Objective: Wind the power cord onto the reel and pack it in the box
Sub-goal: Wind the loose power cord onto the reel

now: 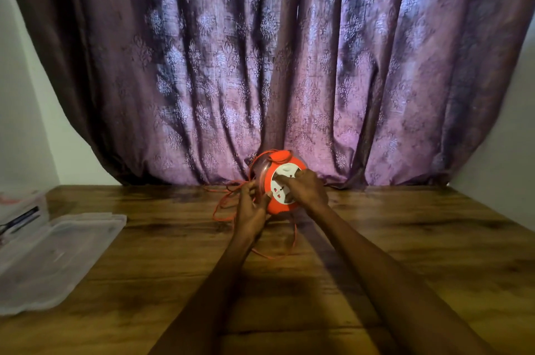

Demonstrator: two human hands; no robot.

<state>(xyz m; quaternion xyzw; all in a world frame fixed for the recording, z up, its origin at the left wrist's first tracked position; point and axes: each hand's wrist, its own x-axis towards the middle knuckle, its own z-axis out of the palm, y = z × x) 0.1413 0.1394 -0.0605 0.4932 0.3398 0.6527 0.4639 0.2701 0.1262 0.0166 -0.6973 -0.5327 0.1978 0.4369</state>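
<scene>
Wooden table (376, 239), curtain behind. Winding underway: left hand (250, 210) pinches orange cord (223, 210); right hand (307, 188) grips reel (278, 181). Next: feed slack evenly.

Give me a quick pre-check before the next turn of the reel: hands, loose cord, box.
1. Right hand on the reel socket face: ok.
2. Left hand at the cord beside the reel: ok; exact pinch cannot tell.
3. Cord fully wound: not ok, loops lie loose on the table.
4. Loose cord free of snags: cannot tell.
5. Clear lid off, lying flat at left: ok.
6. Box has room for the reel: cannot tell.
</scene>
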